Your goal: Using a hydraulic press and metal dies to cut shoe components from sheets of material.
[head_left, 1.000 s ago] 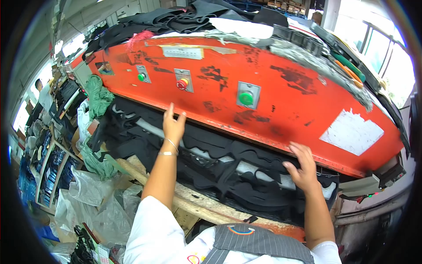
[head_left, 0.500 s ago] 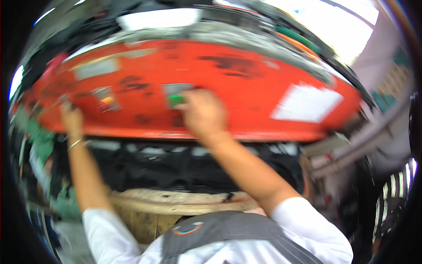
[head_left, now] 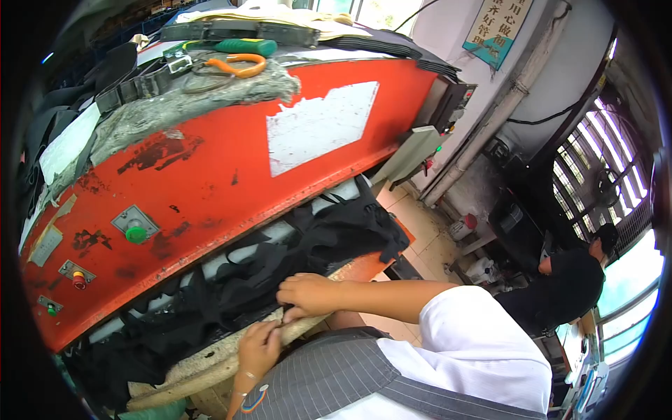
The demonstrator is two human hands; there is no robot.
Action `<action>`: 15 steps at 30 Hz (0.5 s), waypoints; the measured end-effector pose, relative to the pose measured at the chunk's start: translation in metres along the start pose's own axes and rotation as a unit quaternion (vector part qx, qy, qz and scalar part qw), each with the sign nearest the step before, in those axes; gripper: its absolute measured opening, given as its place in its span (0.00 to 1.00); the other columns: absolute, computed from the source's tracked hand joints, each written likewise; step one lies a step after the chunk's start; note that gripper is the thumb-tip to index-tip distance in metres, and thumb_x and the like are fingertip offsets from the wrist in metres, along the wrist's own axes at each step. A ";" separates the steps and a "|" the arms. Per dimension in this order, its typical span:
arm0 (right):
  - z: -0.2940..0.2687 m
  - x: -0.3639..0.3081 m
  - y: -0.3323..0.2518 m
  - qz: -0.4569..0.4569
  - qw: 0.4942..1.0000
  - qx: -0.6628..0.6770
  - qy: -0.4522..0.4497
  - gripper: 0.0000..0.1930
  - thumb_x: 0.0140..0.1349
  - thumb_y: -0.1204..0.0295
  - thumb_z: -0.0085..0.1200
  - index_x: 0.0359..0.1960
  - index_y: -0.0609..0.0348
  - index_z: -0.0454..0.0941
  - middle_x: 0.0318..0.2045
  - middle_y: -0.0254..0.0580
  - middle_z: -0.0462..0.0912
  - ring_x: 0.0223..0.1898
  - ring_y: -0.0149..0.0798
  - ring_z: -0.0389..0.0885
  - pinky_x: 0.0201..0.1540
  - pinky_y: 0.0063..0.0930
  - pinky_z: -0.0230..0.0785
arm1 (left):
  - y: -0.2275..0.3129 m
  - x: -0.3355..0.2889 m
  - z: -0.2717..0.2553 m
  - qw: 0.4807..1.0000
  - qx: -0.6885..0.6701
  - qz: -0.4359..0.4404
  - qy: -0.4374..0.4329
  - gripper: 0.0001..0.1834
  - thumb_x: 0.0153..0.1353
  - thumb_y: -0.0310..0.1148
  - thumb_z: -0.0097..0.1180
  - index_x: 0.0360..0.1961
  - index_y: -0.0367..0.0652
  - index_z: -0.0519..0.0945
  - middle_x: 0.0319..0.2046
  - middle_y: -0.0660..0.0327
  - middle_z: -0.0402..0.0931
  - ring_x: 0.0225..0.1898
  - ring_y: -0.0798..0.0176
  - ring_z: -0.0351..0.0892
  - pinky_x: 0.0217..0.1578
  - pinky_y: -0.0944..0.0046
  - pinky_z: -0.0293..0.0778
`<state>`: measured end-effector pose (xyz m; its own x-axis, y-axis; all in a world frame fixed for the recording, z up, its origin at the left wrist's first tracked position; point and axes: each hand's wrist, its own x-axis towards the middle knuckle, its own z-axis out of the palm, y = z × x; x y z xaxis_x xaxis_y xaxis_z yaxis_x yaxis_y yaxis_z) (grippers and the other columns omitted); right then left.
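My right hand [head_left: 308, 294] is closed, its curled fingertips at the edge of the black material [head_left: 336, 234] spread under the machine. Close below it, my left hand [head_left: 259, 346] has bent fingers over the pale wooden edge board [head_left: 203, 367]. The fingertips of both hands nearly meet, and whatever small thing lies between them is hidden. Beyond them stands the big red machine [head_left: 234, 168]. Its front carries a large green button [head_left: 136, 234], a red button [head_left: 79, 281] and a small green button [head_left: 51, 310], none of them touched.
On the machine's top lie orange-handled pliers [head_left: 241, 66], a green-handled tool [head_left: 245, 47] and grey rag-like padding [head_left: 196, 101]. A control box [head_left: 448, 105] sits at its right end. A person in black [head_left: 567, 283] is at the far right, near a barred window [head_left: 602, 164].
My right hand has left the large green button and my left hand the machine's left front. Both are now together at the wooden edge. The view has turned right.
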<state>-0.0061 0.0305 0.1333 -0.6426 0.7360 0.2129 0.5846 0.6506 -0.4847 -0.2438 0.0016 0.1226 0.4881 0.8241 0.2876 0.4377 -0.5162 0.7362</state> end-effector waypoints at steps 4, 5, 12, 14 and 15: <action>0.008 -0.072 -0.002 0.111 0.992 -0.026 -0.049 0.23 0.45 0.57 0.66 0.38 0.58 0.76 0.39 0.44 0.76 0.45 0.47 0.75 0.45 0.40 0.70 | 0.023 -0.004 0.049 0.985 0.163 0.036 -0.053 0.15 0.54 0.36 0.59 0.41 0.40 0.82 0.36 0.54 0.80 0.39 0.50 0.78 0.40 0.54 0.74; 0.013 -0.085 -0.001 0.121 0.990 -0.070 -0.029 0.24 0.41 0.60 0.69 0.38 0.59 0.76 0.40 0.46 0.76 0.46 0.48 0.75 0.46 0.39 0.71 | 0.027 -0.004 0.054 0.984 0.173 0.018 -0.037 0.14 0.54 0.37 0.59 0.39 0.40 0.82 0.34 0.55 0.79 0.38 0.50 0.77 0.39 0.54 0.74; 0.025 -0.114 -0.004 0.158 0.984 -0.074 0.035 0.23 0.38 0.68 0.69 0.37 0.61 0.76 0.40 0.45 0.75 0.47 0.46 0.73 0.43 0.36 0.76 | 0.046 -0.005 0.096 0.978 0.190 -0.070 0.044 0.11 0.51 0.38 0.62 0.28 0.41 0.83 0.27 0.54 0.76 0.34 0.48 0.76 0.37 0.53 0.71; 0.034 -0.127 -0.003 0.154 0.986 -0.058 0.021 0.22 0.38 0.68 0.69 0.37 0.61 0.76 0.40 0.45 0.74 0.48 0.45 0.73 0.42 0.36 0.75 | 0.045 -0.014 0.106 0.977 0.193 -0.076 0.049 0.11 0.51 0.39 0.62 0.25 0.40 0.83 0.26 0.53 0.77 0.33 0.48 0.76 0.37 0.53 0.71; 0.039 -0.136 -0.003 0.133 0.990 -0.043 0.023 0.22 0.38 0.69 0.69 0.37 0.61 0.76 0.40 0.44 0.74 0.48 0.46 0.73 0.42 0.36 0.75 | 0.046 -0.020 0.109 0.978 0.185 -0.090 0.029 0.12 0.51 0.39 0.62 0.23 0.39 0.83 0.24 0.53 0.77 0.31 0.48 0.76 0.36 0.53 0.72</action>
<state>0.0605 -0.0793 0.0729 -0.4382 0.8900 0.1257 0.7718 0.4442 -0.4550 -0.1513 -0.0641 0.0840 0.3399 0.9154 0.2156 0.7615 -0.4024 0.5081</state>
